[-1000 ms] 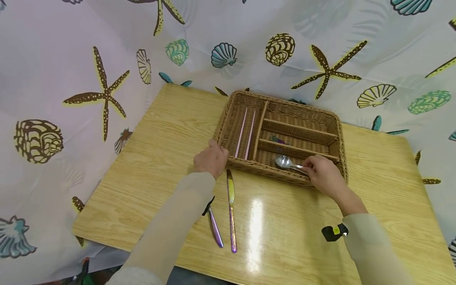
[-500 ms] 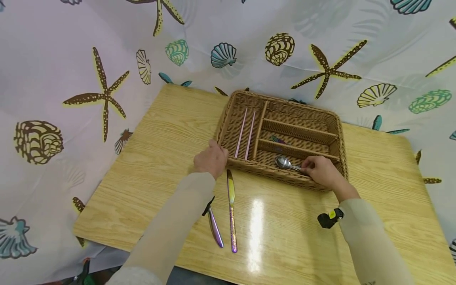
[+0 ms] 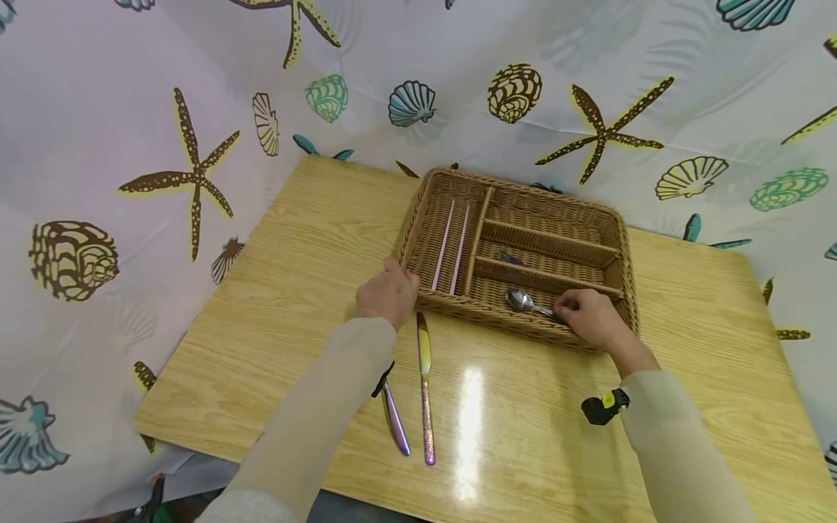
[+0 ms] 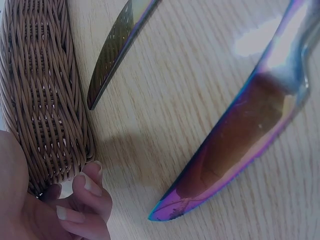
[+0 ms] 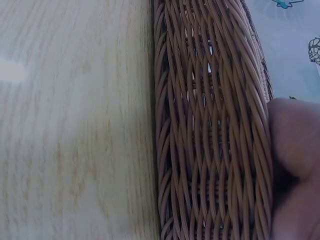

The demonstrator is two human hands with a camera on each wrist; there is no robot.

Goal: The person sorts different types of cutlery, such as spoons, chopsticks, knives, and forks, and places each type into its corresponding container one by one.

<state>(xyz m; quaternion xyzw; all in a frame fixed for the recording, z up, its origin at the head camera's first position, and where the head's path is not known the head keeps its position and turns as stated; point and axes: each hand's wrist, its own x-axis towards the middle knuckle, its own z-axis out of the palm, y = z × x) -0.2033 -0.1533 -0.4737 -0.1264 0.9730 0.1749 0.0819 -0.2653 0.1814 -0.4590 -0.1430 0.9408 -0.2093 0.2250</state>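
A brown wicker cutlery basket with several compartments stands on the table. My left hand grips its near left corner; in the left wrist view curled fingers lie at the basket's end. A silver spoon lies in the front right compartment, bowl to the left. My right hand reaches over the near rim and pinches the spoon's handle, hiding the handle's end. In the right wrist view, part of the right hand shows behind the basket wall, and the spoon is hidden.
Two pink chopsticks lie in the left compartment. Something small, green and purple, sits in the middle one. In front of the basket are an iridescent table knife and a purple-handled knife, partly under the left sleeve. A shell-patterned curtain hangs behind.
The right hand and forearm have shifted slightly left, and the spoon has settled a little lower in the compartment. The left hand and basket have stayed in place.
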